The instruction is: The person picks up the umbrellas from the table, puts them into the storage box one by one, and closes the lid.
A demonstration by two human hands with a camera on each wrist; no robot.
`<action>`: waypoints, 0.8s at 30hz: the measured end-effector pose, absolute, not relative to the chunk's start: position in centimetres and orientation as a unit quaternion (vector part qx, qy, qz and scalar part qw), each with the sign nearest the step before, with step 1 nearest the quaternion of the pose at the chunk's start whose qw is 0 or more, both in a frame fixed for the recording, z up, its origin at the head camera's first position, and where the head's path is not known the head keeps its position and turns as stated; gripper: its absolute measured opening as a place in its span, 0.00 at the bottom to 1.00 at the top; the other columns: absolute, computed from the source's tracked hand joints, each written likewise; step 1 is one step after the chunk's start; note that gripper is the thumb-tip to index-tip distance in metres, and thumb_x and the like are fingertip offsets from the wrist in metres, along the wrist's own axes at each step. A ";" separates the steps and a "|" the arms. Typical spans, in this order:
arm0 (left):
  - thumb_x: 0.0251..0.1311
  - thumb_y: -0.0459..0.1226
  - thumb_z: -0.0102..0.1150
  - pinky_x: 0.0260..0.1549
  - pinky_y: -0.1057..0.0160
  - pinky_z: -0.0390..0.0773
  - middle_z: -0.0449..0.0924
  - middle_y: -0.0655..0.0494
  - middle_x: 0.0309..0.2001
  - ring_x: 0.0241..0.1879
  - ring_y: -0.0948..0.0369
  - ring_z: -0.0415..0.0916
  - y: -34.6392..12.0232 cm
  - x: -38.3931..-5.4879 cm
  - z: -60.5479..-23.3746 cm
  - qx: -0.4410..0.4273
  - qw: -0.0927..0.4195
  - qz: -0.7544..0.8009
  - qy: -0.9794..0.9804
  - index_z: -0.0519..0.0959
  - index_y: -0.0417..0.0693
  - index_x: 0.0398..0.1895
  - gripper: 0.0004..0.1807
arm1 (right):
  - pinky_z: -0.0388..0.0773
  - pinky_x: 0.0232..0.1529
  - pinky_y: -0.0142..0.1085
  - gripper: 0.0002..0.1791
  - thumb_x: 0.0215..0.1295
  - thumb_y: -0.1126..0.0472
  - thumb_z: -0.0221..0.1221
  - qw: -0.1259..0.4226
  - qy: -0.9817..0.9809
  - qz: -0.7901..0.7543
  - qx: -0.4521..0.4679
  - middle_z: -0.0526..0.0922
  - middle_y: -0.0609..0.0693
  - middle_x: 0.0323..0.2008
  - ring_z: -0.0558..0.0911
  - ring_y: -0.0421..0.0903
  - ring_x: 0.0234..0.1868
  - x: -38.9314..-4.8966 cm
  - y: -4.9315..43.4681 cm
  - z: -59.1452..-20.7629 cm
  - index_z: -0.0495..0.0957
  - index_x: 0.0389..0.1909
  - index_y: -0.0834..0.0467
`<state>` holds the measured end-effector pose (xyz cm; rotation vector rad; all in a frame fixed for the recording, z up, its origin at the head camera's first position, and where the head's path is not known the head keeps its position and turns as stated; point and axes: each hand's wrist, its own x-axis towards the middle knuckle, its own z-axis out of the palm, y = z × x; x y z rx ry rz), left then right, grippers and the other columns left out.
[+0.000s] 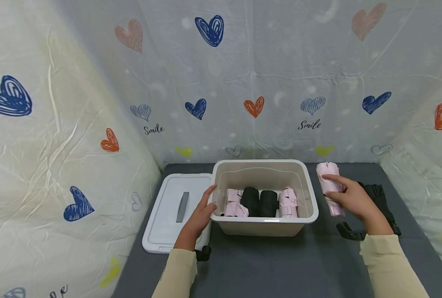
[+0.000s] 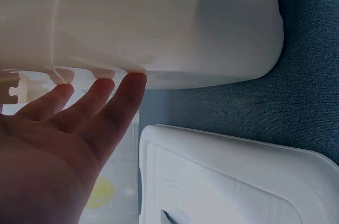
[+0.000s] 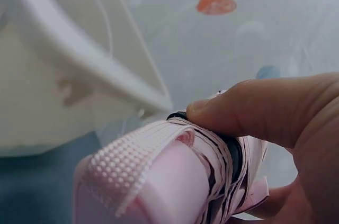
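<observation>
Clamping thumb and fingers on a pink folded umbrella (image 1: 330, 186), a right hand (image 1: 351, 198) holds it near the table (image 1: 273, 269)'s far edge, beside a beige bin (image 1: 262, 229). A left hand (image 1: 198, 218), fingers extended, touches the bin's left rim.

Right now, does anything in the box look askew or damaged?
Nothing looks clearly damaged. The leftmost pink roll in the box looks askew: its near end flares out, unlike the smoother black roll beside it.

1. Left hand (image 2: 63, 147), three fingers outstretched, tips touching bin.
2. Bin (image 2: 159, 23), pale beige, rounded corner.
3. Lid (image 2: 233, 173), white, beside bin.
4. Worktop (image 2: 307, 86), dark blue-grey.
5. Yellow patch (image 2: 100, 192), behind hand.
</observation>
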<state>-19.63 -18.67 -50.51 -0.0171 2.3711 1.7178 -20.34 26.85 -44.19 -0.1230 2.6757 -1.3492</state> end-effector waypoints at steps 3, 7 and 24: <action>0.64 0.36 0.39 0.63 0.35 0.57 0.45 0.54 0.77 0.72 0.46 0.51 -18.7 -19.7 -50.5 -0.005 0.103 0.582 0.807 0.50 0.78 0.73 0.36 | 0.82 0.35 0.43 0.35 0.65 0.52 0.60 0.074 0.888 -0.451 -0.047 0.64 0.71 0.65 0.80 0.56 0.43 -20.3 26.3 -43.3 0.62 0.72 0.52; 0.63 0.36 0.39 0.63 0.35 0.58 0.46 0.54 0.76 0.72 0.46 0.52 -18.6 -19.7 -50.5 -0.005 0.099 0.583 0.806 0.50 0.79 0.73 0.37 | 0.81 0.33 0.43 0.35 0.65 0.52 0.60 0.080 0.888 -0.450 -0.053 0.64 0.70 0.66 0.81 0.55 0.41 -20.3 25.6 -42.3 0.63 0.72 0.50; 0.64 0.36 0.39 0.63 0.35 0.57 0.45 0.53 0.77 0.72 0.46 0.51 -18.7 -19.6 -50.5 0.000 0.103 0.588 0.802 0.50 0.76 0.74 0.36 | 0.81 0.36 0.43 0.30 0.65 0.53 0.61 0.066 0.894 -0.425 -0.129 0.65 0.64 0.66 0.77 0.60 0.49 -21.3 22.7 -40.4 0.68 0.68 0.49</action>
